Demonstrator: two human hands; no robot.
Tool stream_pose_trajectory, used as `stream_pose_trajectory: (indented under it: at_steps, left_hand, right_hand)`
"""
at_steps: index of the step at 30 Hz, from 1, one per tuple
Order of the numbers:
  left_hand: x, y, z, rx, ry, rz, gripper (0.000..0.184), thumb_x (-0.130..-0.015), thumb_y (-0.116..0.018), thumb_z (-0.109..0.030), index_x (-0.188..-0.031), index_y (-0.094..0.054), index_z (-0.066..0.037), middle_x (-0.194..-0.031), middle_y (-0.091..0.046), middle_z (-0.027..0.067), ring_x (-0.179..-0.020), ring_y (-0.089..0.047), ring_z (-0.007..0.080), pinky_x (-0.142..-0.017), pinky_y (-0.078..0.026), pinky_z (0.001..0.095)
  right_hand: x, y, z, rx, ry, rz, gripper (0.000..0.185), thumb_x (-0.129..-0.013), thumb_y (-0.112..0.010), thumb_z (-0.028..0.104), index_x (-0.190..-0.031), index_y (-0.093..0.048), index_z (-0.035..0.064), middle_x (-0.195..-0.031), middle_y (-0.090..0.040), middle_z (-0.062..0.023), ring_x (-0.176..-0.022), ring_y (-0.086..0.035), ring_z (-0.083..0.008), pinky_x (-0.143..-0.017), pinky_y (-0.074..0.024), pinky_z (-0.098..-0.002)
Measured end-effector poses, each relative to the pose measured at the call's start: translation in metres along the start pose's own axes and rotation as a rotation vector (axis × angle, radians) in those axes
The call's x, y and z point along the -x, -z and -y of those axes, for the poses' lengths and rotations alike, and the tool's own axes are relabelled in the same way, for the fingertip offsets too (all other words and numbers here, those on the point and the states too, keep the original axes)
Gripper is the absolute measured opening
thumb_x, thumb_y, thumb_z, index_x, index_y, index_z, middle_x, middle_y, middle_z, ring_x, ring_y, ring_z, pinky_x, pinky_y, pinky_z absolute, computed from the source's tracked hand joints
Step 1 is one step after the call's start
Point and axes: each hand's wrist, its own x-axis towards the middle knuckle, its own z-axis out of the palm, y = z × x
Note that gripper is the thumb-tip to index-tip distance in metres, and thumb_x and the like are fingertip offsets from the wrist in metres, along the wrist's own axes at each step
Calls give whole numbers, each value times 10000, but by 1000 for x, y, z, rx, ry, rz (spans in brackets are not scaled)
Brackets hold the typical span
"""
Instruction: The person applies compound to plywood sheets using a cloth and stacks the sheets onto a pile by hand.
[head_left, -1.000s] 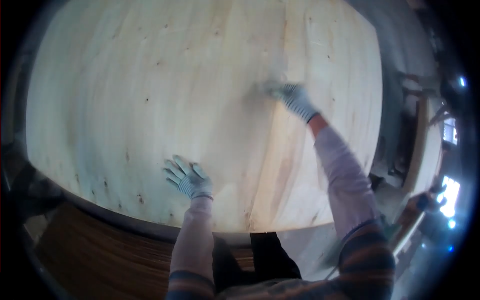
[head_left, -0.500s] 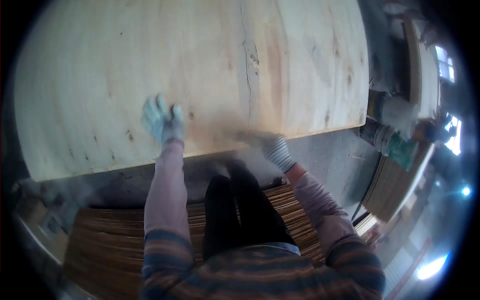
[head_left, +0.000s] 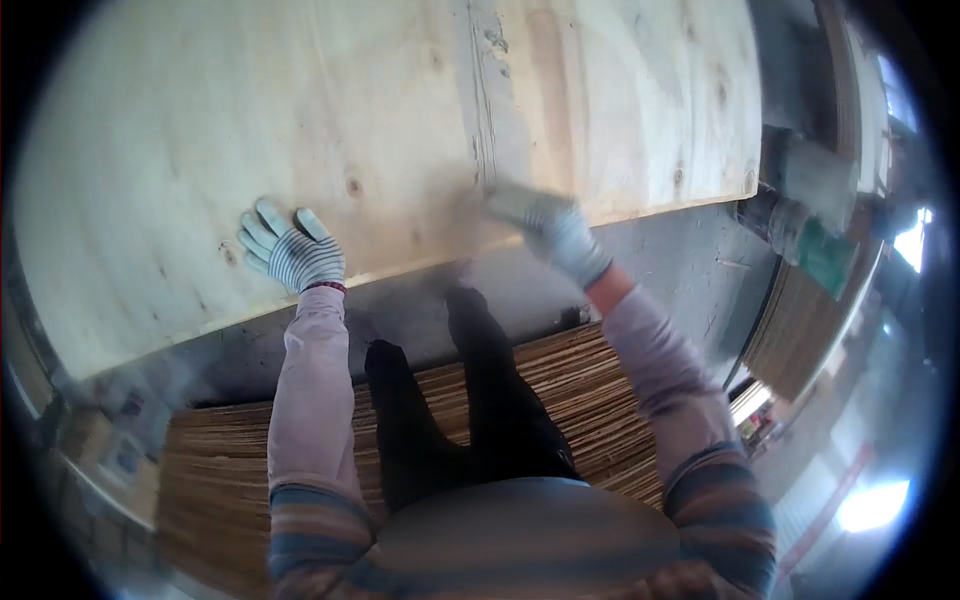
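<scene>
A pale plywood sheet [head_left: 330, 100] with knots and a grey, cracked filled strip [head_left: 481, 100] lies before me. My left hand [head_left: 295, 252], in a white glove with a striped back, rests flat on the sheet near its close edge, fingers spread. To the right, my gloved right hand [head_left: 562, 238] is over the same edge, beside the lower end of the grey strip. Its fingers look closed and point left. A brownish smear of motion shows at the fingertips; whatever is held there is too blurred to name.
Behind my legs stands a stack of thin wooden sheets [head_left: 215, 490]. Right of the plywood are a grey container [head_left: 818, 172] and a green-sided bucket [head_left: 825, 255]. Another sheet stack [head_left: 805, 330] is farther right.
My right hand has moved up and slightly right, still blurred. My left hand has shifted left and a little down, with fingers more spread. The view has tilted, so the sheet sits differently.
</scene>
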Motion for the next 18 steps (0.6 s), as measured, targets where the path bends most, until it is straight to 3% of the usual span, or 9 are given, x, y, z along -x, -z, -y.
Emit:
stream_pose_trajectory:
  at_steps: [1, 6, 9, 11, 12, 14, 15, 17, 18]
  left_hand:
    - [5, 0, 3, -38, -9, -13, 620, -885, -504, -381, -1391, -335, -65, -1416, -325, 221, -1304, -284, 457, -1069, -199, 596]
    - [-26, -3, 8, 52, -142, -122, 586, -875, -546, -340, -1368, -369, -78, -1392, -359, 209, -1303, -308, 430, -1048, -240, 587]
    - [-57, 4, -3, 39, -9, -138, 541, -864, -577, -306, -1329, -422, -78, -1346, -413, 196, -1283, -359, 391, -1035, -277, 567]
    - [-66, -10, -3, 30, 68, -207, 514, -870, -571, -282, -1322, -433, -78, -1338, -429, 185, -1284, -364, 387, -1042, -280, 555]
    - [-66, -10, -1, 3, 42, -216, 497, -875, -562, -292, -1308, -444, -78, -1317, -446, 181, -1254, -390, 377, -1015, -304, 544]
    - [-70, -4, -6, -47, -5, -245, 466, -885, -545, -313, -1280, -466, -77, -1276, -478, 175, -1196, -442, 359, -959, -353, 521]
    - [-71, -2, -6, -57, 8, -186, 458, -902, -517, -320, -1282, -462, -70, -1285, -474, 183, -1202, -434, 366, -955, -352, 523]
    - [-75, -1, -10, -52, 20, -170, 468, -915, -493, -338, -1294, -454, -66, -1297, -466, 186, -1208, -427, 368, -961, -345, 526]
    - [-73, -3, -10, -56, 22, -147, 474, -921, -481, -346, -1301, -449, -64, -1302, -462, 187, -1211, -423, 370, -965, -342, 528]
  right_hand:
    - [23, -15, 13, 67, 14, -59, 356, -860, -652, 97, -1207, -647, 177, -1196, -652, -81, -1066, -645, -195, -897, -537, -301]
    - [35, -34, 74, -472, -705, -161, 327, -879, -670, 131, -1204, -646, 115, -1137, -681, -57, -1005, -641, -141, -896, -508, -275]
    - [-31, 14, 71, -1097, -610, -511, 276, -913, -616, 169, -1144, -644, 21, -1027, -660, -9, -901, -603, -101, -809, -506, -272]
    - [-90, 43, 37, -1480, -412, -620, 265, -920, -576, 138, -1147, -632, 14, -989, -650, -7, -810, -568, -94, -729, -478, -265]
    - [-118, 53, 4, -1510, -334, -573, 286, -922, -549, 135, -1182, -620, 40, -972, -650, -11, -760, -541, -98, -687, -456, -269]
    - [-201, 71, -62, -942, -392, -680, 286, -899, -578, 187, -1117, -654, 19, -939, -686, -32, -786, -601, -130, -717, -485, -285]
    - [-233, 82, -90, -395, -434, -698, 294, -884, -598, 201, -1095, -663, 7, -929, -700, -40, -799, -625, -142, -728, -496, -288]
    - [-291, 120, -92, -26, -385, -687, 294, -845, -658, 206, -1064, -680, 11, -916, -716, -77, -833, -661, -168, -764, -510, -290]
    - [-308, 129, -89, 4, -406, -493, 294, -839, -667, 202, -1073, -684, 24, -923, -716, -90, -844, -664, -172, -777, -513, -291]
